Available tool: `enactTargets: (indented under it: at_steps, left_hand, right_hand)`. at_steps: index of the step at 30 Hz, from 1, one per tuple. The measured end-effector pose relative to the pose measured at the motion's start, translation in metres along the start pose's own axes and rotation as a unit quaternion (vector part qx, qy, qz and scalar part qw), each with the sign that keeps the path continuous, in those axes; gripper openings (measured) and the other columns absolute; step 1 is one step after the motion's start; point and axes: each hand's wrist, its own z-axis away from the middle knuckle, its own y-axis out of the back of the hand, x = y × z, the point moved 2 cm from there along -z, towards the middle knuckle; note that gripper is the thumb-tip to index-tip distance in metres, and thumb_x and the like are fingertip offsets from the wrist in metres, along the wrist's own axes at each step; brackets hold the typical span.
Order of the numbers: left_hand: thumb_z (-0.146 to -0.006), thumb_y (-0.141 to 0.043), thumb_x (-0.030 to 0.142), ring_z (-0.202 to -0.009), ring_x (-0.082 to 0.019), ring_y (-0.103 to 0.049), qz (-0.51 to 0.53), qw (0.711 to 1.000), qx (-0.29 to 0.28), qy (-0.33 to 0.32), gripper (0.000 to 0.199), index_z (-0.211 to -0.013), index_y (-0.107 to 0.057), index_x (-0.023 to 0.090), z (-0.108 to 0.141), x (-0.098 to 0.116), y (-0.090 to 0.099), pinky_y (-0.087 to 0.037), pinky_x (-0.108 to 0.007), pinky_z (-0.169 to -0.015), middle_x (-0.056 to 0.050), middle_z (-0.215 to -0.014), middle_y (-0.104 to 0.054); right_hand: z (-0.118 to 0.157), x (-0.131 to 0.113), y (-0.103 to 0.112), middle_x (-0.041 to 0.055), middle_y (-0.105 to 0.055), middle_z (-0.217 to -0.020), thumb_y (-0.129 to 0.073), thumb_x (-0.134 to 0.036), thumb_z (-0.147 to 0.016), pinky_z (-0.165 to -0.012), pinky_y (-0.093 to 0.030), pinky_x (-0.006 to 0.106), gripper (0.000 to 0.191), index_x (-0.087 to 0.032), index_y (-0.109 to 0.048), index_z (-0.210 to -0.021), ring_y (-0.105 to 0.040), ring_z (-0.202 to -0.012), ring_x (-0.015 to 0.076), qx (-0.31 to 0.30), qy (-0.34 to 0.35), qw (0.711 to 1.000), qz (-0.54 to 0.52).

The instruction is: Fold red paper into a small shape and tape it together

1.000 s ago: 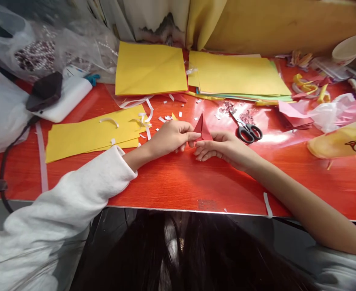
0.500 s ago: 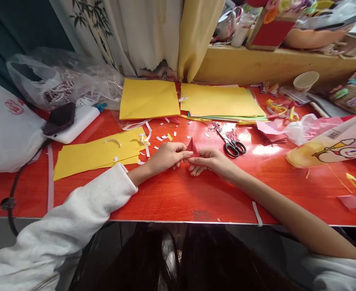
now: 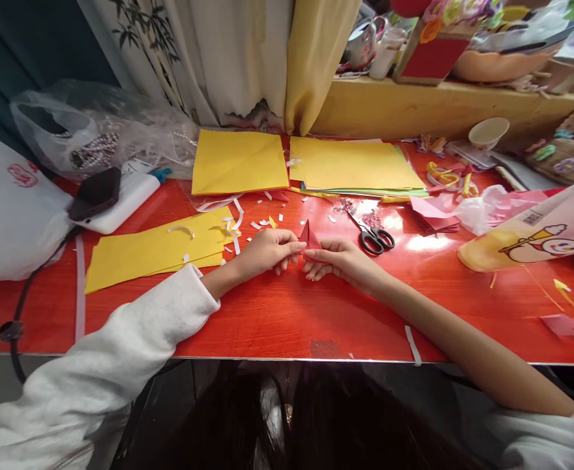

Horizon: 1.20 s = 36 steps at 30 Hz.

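A small folded piece of red paper (image 3: 308, 233) with a pointed top is held up between my two hands, above the red table (image 3: 272, 320). My left hand (image 3: 273, 250) pinches its left side between thumb and fingers. On the right side, my right hand (image 3: 338, 260) grips it the same way, thumb on top and the other fingers curled beneath. The fingertips cover the paper's lower part. Black-handled scissors (image 3: 372, 236) lie just beyond my right hand, blades pointing away. Yellow paper strips (image 3: 145, 251) lie to the left of my left hand.
Two stacks of coloured paper, a left stack (image 3: 241, 163) and a right stack (image 3: 358, 164), lie at the back. White scraps are scattered nearby. A drink cup (image 3: 526, 228) stands tilted-looking at right; a phone (image 3: 95, 194) and a white bag (image 3: 13, 202) are at left.
The hands still pinch the red paper, with their fingertips slightly farther apart. The whole view has shifted a little.
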Motion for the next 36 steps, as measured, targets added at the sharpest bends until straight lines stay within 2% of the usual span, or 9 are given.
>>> enactTargets:
  at_steps: [4, 7, 11, 15, 22, 29, 33, 36]
  left_hand:
    - [-0.085, -0.056, 0.035, -0.038, -0.005, -0.044, 0.006, 0.999, 0.031, -0.011, 0.028, -0.068, -0.054, 0.014, -0.001, -0.001, 0.005, -0.033, -0.016, -0.036, 0.003, -0.049, -0.05]
    - [-0.084, -0.057, 0.034, -0.039, -0.005, -0.044, 0.024, 0.998, 0.049, -0.031, 0.028, -0.065, -0.054, 0.013, 0.0, 0.001, 0.007, -0.035, -0.016, -0.037, 0.003, -0.049, -0.05]
    - [-0.082, -0.06, 0.032, -0.046, -0.006, -0.047, 0.066, 0.994, 0.06, -0.055, 0.026, -0.066, -0.055, 0.013, 0.001, 0.002, 0.007, -0.04, -0.017, -0.037, 0.0, -0.06, -0.054]
    - [-0.083, -0.059, 0.033, -0.049, -0.005, -0.049, 0.071, 0.994, 0.05, -0.064, 0.025, -0.07, -0.055, 0.012, 0.001, 0.002, 0.005, -0.043, -0.017, -0.042, -0.001, -0.065, -0.055]
    - [-0.084, -0.059, 0.028, -0.051, -0.006, -0.052, 0.11, 0.989, 0.056, -0.078, 0.02, -0.074, -0.056, 0.011, 0.002, 0.007, 0.001, -0.047, -0.018, -0.046, 0.0, -0.065, -0.055]
    - [-0.084, -0.06, 0.027, -0.051, -0.006, -0.052, 0.151, 0.983, 0.074, -0.078, 0.019, -0.075, -0.055, 0.011, 0.001, 0.007, 0.0, -0.048, -0.018, -0.045, -0.001, -0.068, -0.058]
    - [-0.084, -0.06, 0.03, -0.054, -0.006, -0.054, 0.156, 0.984, 0.052, -0.065, 0.02, -0.079, -0.057, 0.011, 0.002, 0.007, -0.001, -0.049, -0.017, -0.046, -0.002, -0.073, -0.059]
    - [-0.082, -0.062, 0.031, -0.056, -0.006, -0.056, 0.146, 0.987, 0.022, -0.058, 0.022, -0.079, -0.059, 0.01, 0.003, 0.009, -0.004, -0.05, -0.017, -0.047, -0.003, -0.074, -0.06]
  right_hand:
    - [-0.002, 0.0, 0.003, -0.001, -0.065, -0.071, -0.054, -0.032, -0.091, -0.065, -0.059, 0.027, 0.018, -0.019, -0.059, -0.101, -0.068, -0.062, 0.0125, 0.04, 0.097, 0.992, -0.063]
    - [-0.002, -0.001, 0.007, -0.0038, -0.062, -0.077, -0.054, -0.027, -0.091, -0.076, -0.059, 0.03, 0.023, -0.026, -0.058, -0.113, -0.068, -0.07, 0.011, 0.031, 0.191, 0.981, -0.01]
    - [-0.001, -0.003, 0.01, 0.0012, -0.065, -0.103, -0.057, -0.022, -0.088, -0.083, -0.057, 0.032, 0.022, -0.026, -0.061, -0.109, -0.063, -0.097, 0.0144, 0.011, 0.26, 0.963, 0.075]
    - [-0.001, -0.006, 0.015, 0.002, -0.067, -0.105, -0.062, -0.021, -0.084, -0.087, -0.055, 0.032, 0.017, -0.023, -0.065, -0.1, -0.063, -0.101, 0.0154, 0.028, 0.267, 0.957, 0.113]
    - [0.002, -0.008, 0.017, 0.0025, -0.068, -0.102, -0.065, -0.025, -0.082, -0.087, -0.055, 0.032, 0.017, -0.023, -0.066, -0.099, -0.064, -0.097, 0.0162, 0.053, 0.27, 0.947, 0.165]
    - [0.008, -0.013, 0.013, 0.0036, -0.069, -0.094, -0.06, -0.023, -0.086, -0.084, -0.055, 0.034, 0.012, -0.023, -0.068, -0.095, -0.066, -0.09, 0.0169, 0.046, 0.327, 0.899, 0.289]
    - [0.008, -0.013, 0.015, 0.0037, -0.07, -0.1, -0.062, -0.025, -0.086, -0.085, -0.055, 0.035, 0.018, -0.023, -0.066, -0.103, -0.068, -0.091, 0.018, 0.057, 0.312, 0.898, 0.305]
    - [0.009, -0.013, 0.017, 0.0031, -0.071, -0.099, -0.059, -0.024, -0.088, -0.084, -0.055, 0.035, 0.02, -0.024, -0.066, -0.106, -0.067, -0.09, 0.0174, 0.069, 0.329, 0.88, 0.335]
